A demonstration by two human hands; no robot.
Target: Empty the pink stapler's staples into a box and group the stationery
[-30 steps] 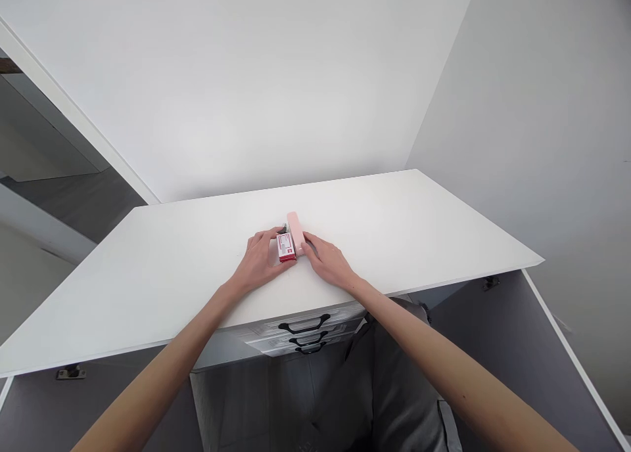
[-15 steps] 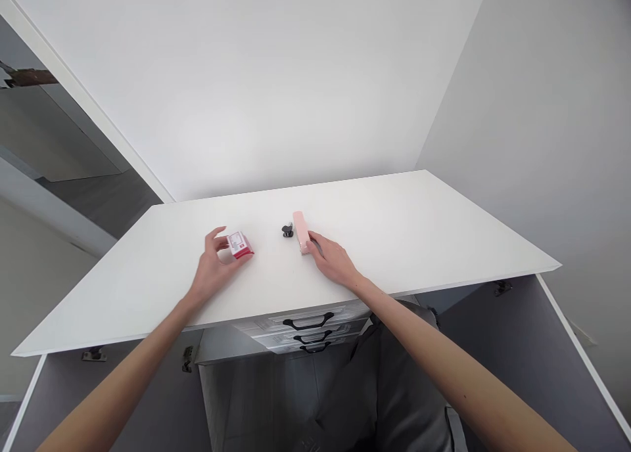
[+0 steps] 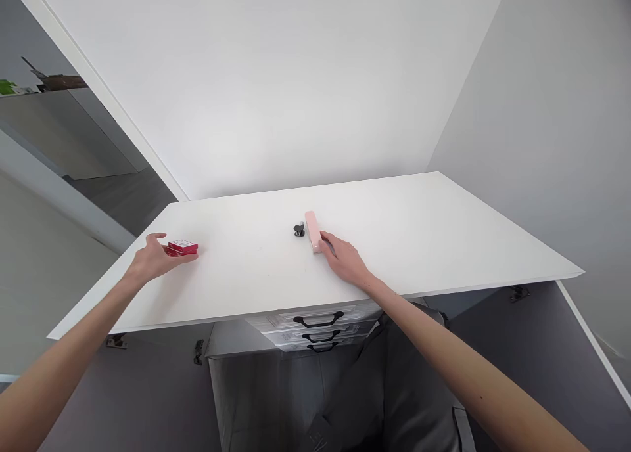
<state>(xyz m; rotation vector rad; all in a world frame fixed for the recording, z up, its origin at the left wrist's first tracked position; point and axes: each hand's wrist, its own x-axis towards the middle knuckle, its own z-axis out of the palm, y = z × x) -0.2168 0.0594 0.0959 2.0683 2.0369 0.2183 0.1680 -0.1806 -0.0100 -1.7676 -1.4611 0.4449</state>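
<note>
A small red and white box [image 3: 181, 247] lies flat near the left end of the white table [image 3: 419, 235]. My left hand [image 3: 155, 258] is curled round it, thumb behind and fingers under its front. A pink stapler [image 3: 312, 230] lies at the table's middle. My right hand [image 3: 342, 258] rests on the table with its fingertips touching the near end of the stapler, fingers bent over it. A small black object [image 3: 299, 229] sits just left of the stapler.
White walls stand behind and to the right of the table. Under its front edge is a white drawer unit with black handles [image 3: 318, 321]. A doorway and a dark floor lie to the left.
My left hand has carried the red box from beside the stapler out to the left end of the table. My right hand has stayed at the stapler. The view has turned left.
</note>
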